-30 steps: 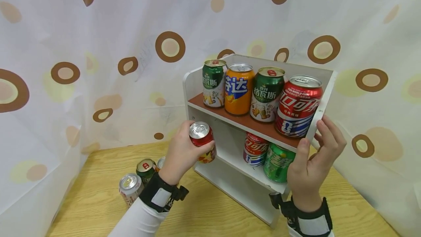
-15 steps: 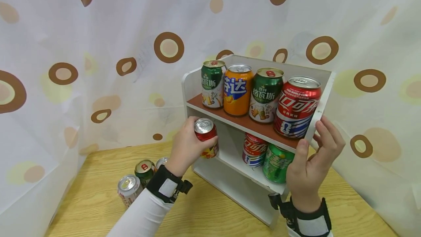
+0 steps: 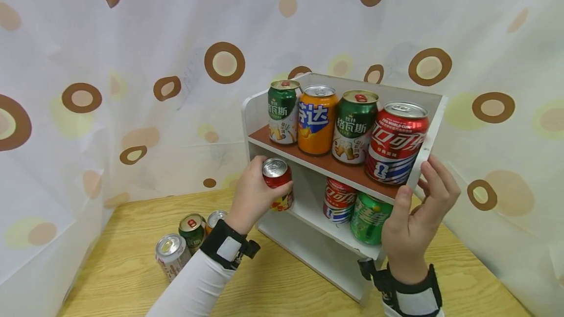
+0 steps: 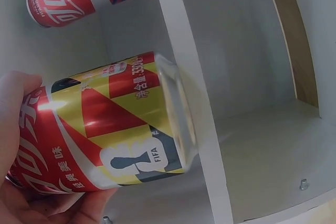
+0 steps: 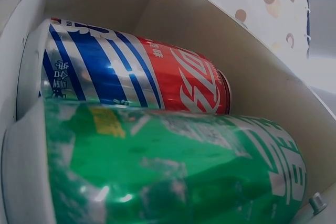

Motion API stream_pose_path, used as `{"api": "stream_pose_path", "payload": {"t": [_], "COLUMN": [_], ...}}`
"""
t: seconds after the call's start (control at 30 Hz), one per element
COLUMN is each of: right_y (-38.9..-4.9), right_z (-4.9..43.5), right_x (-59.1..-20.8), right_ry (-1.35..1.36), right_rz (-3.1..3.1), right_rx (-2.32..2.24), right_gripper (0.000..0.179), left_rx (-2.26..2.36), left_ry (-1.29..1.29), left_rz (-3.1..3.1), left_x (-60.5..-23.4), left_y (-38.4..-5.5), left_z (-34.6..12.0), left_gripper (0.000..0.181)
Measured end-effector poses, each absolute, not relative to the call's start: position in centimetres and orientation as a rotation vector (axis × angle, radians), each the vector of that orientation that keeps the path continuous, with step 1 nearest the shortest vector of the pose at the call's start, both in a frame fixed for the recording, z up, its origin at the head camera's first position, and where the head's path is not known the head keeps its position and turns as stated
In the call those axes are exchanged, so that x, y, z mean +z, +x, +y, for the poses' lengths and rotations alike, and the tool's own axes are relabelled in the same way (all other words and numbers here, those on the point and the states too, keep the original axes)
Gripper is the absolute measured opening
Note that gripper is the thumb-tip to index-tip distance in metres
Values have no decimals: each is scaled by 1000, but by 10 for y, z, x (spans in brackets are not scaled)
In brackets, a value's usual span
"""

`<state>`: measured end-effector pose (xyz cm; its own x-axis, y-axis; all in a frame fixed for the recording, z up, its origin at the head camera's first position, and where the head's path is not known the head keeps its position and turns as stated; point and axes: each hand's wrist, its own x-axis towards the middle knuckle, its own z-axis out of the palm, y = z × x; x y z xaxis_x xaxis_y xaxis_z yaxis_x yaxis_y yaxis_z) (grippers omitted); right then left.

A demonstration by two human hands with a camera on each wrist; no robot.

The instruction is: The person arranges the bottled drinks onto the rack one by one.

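Observation:
My left hand [image 3: 253, 192] grips a red and yellow cola can [image 3: 282, 203], upright at the left end of the white shelf unit's [image 3: 308, 246] middle level. In the left wrist view the can's silver base [image 4: 181, 114] overlaps the shelf board's front edge [image 4: 197, 103]; whether it touches the board, I cannot tell. My right hand [image 3: 416, 224] holds the unit's right side panel, thumb at the front and fingers at the outer side. Near it on the middle level stand a green can [image 3: 371, 219] and a red-and-blue-striped cola can [image 3: 338, 202].
Along the top level stand a green-and-white can [image 3: 283, 111], an orange soda can [image 3: 316, 120], another green-and-white can [image 3: 354, 128] and a red cola can [image 3: 396, 143]. On the wooden table [image 3: 132, 238], left, are a pale can [image 3: 172, 257], a green can [image 3: 192, 229] and a partly hidden orange can [image 3: 216, 219].
My left hand has carried the red and yellow can a little right and inward, over the left end of the middle level. My right hand stays on the side panel.

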<state>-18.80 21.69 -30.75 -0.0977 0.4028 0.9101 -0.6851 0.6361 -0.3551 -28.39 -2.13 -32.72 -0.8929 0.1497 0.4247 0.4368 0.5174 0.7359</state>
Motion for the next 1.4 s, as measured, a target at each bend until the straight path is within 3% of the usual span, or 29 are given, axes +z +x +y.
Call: {"api": "stream_pose_path", "payload": {"t": [1.0, 1.4], "right_y": [-189, -188], "right_z": [215, 215], "right_x": [-306, -307], "right_ry": [255, 269], "right_rz": [-1378, -1378], "right_rx": [935, 933], "right_gripper": [33, 32], "left_rx": [-1322, -1410], "left_ry": [-478, -476], "left_rz": [-2394, -2382], "left_x": [-333, -336], "left_y": [-295, -297], "left_z": [-6, 0], "left_gripper": [63, 70]}}
